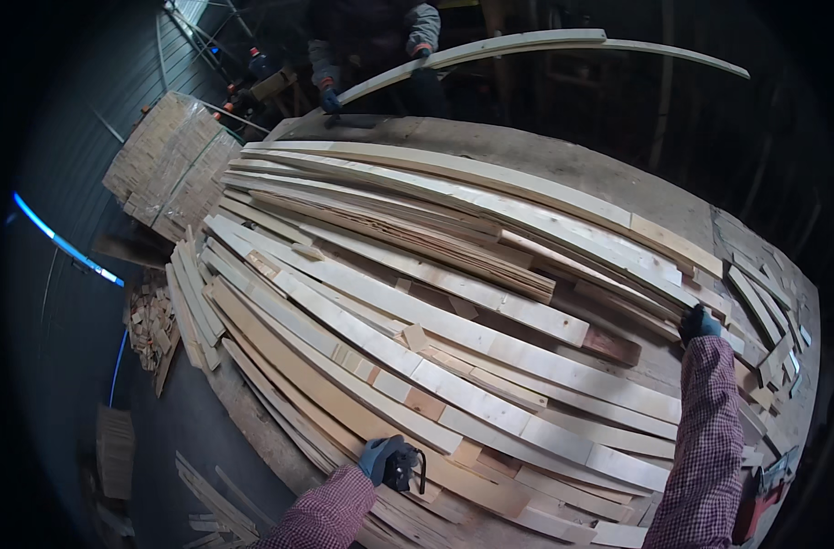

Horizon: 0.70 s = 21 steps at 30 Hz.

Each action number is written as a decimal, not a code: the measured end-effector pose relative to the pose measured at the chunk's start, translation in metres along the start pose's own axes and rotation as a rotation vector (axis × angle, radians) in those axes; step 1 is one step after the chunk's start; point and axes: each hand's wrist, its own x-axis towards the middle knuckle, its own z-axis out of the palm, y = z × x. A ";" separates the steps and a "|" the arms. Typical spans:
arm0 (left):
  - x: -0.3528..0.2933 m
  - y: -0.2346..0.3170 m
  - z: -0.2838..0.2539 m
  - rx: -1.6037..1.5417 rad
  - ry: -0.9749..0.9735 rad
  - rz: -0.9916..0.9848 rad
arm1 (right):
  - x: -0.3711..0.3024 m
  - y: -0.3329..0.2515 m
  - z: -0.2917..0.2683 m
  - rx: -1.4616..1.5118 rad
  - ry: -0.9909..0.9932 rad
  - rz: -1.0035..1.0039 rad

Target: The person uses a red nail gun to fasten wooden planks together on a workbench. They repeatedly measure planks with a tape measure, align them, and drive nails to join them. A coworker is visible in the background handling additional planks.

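A broad wooden tabletop (618,178) fills the view, bare along its far edge and otherwise buried under a deep heap of long pale boards (454,348) that runs from the far left corner toward the near right corner. Beyond the left end stands a strapped bundle of stacked timber (174,165), with a small pile of offcuts (151,329) on the floor below it. At the far edge another person lifts 1 long board (527,48) in both gloved hands. Short scrap pieces (765,320) lie along the right edge. The left hand (380,457), in a grey glove, sits at the near edge, closed around a small dark tool (410,471) that rests against the boards. The right hand (699,323), gloved dark, lies near the right edge with fingers curled down on a board end; whether it grips is unclear.
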 end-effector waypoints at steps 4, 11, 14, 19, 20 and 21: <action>0.004 -0.007 -0.007 -0.051 -0.045 -0.109 | -0.017 -0.029 -0.013 0.125 -0.202 -0.111; -0.008 -0.003 0.000 -0.053 0.061 -0.092 | -0.020 -0.042 0.002 1.177 0.111 0.619; -0.004 0.000 0.006 0.002 0.110 -0.079 | -0.017 -0.016 0.026 0.984 0.069 0.533; -0.010 0.003 0.011 -0.038 0.120 -0.113 | -0.018 -0.019 0.013 0.856 -0.082 0.457; -0.009 0.002 0.012 -0.045 0.123 -0.104 | -0.019 -0.020 0.015 0.757 -0.068 0.477; -0.003 0.000 0.007 -0.102 0.042 -0.155 | -0.023 -0.021 0.018 0.656 -0.053 0.497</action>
